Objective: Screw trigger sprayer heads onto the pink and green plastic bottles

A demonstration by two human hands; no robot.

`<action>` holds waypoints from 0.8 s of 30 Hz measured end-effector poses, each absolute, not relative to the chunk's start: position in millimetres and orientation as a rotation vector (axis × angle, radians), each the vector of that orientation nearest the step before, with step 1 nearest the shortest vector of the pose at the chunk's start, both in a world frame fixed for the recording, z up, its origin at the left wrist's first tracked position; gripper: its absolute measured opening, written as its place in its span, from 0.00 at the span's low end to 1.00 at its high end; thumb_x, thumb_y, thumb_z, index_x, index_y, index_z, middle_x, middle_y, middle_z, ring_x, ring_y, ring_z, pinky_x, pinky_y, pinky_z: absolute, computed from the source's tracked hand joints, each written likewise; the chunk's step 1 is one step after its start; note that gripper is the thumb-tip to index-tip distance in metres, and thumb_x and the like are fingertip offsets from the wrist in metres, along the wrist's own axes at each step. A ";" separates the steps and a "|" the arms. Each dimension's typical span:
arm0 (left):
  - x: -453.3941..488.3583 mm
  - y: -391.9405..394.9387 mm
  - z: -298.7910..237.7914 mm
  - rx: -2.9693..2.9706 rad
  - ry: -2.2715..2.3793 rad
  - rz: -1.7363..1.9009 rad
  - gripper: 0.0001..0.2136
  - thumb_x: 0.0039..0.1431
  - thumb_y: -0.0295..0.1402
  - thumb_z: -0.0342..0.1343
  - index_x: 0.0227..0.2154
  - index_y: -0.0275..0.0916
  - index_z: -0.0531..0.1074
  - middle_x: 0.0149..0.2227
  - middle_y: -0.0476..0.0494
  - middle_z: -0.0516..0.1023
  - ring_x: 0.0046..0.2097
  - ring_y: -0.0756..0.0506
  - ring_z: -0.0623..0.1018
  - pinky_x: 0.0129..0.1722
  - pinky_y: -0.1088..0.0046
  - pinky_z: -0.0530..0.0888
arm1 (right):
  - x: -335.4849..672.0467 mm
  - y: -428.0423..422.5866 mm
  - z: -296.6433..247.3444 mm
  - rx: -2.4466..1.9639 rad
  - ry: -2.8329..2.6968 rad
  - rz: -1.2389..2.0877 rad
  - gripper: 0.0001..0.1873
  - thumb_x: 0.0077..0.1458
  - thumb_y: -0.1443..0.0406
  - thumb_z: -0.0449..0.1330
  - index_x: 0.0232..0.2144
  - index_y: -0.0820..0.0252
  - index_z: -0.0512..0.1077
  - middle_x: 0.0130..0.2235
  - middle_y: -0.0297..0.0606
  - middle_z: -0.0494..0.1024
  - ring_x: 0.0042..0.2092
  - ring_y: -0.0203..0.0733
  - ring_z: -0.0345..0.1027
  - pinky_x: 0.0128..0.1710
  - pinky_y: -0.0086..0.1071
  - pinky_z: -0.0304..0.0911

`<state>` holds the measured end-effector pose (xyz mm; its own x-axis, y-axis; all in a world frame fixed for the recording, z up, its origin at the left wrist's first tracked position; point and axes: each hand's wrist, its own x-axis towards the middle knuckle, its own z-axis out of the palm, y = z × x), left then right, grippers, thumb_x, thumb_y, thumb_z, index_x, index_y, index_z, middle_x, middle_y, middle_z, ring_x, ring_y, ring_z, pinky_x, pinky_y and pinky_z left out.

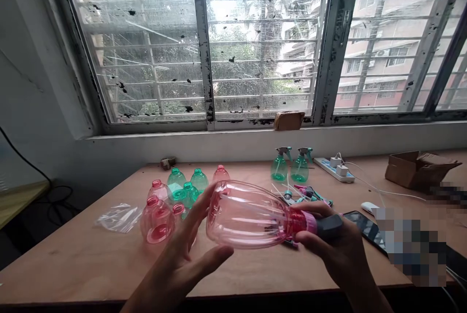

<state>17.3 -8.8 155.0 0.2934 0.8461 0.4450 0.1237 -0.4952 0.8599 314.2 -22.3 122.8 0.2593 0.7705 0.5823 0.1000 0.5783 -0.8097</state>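
A clear pink spray bottle [248, 216] lies sideways in the air above the wooden table [91, 254], its base pointing left. My right hand [335, 250] is closed round its pink collar and dark spray head [328, 225]. My left hand [182, 259] has its fingers spread, cupping the bottle's base from below and behind. Behind my left hand stand several empty pink bottles [156, 220] and green bottles [186, 184] without heads.
Two finished green spray bottles [290, 165] stand at the back, with loose spray heads and tubes [306, 194] before them. A plastic bag [118, 217], power strip [333, 168], cardboard box [416, 169], phone [365, 228] and mouse [369, 207] also lie on the table.
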 end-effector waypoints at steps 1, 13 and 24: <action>12.8 -7.6 152.7 1.884 0.885 1.206 0.40 0.68 0.45 0.73 0.77 0.70 0.61 0.80 0.55 0.65 0.81 0.32 0.62 0.80 0.49 0.55 | 314.4 -22.3 122.7 -0.865 -1.239 0.540 0.15 0.52 0.52 0.82 0.39 0.50 0.89 0.33 0.35 0.88 0.30 0.45 0.76 0.30 0.31 0.73; 21.1 -9.6 151.6 2.053 0.899 1.305 0.40 0.70 0.45 0.70 0.78 0.70 0.58 0.82 0.53 0.60 0.81 0.30 0.60 0.79 0.47 0.60 | 303.8 -22.9 128.4 -0.809 -1.135 0.629 0.13 0.46 0.65 0.81 0.37 0.48 0.90 0.31 0.31 0.88 0.30 0.41 0.77 0.30 0.27 0.71; 27.5 -11.7 153.1 1.852 0.963 1.362 0.35 0.66 0.59 0.68 0.74 0.65 0.69 0.77 0.48 0.71 0.80 0.26 0.64 0.78 0.40 0.58 | 301.3 -24.3 127.0 -0.805 -1.138 0.640 0.13 0.45 0.66 0.80 0.36 0.48 0.90 0.31 0.31 0.87 0.29 0.41 0.73 0.29 0.28 0.69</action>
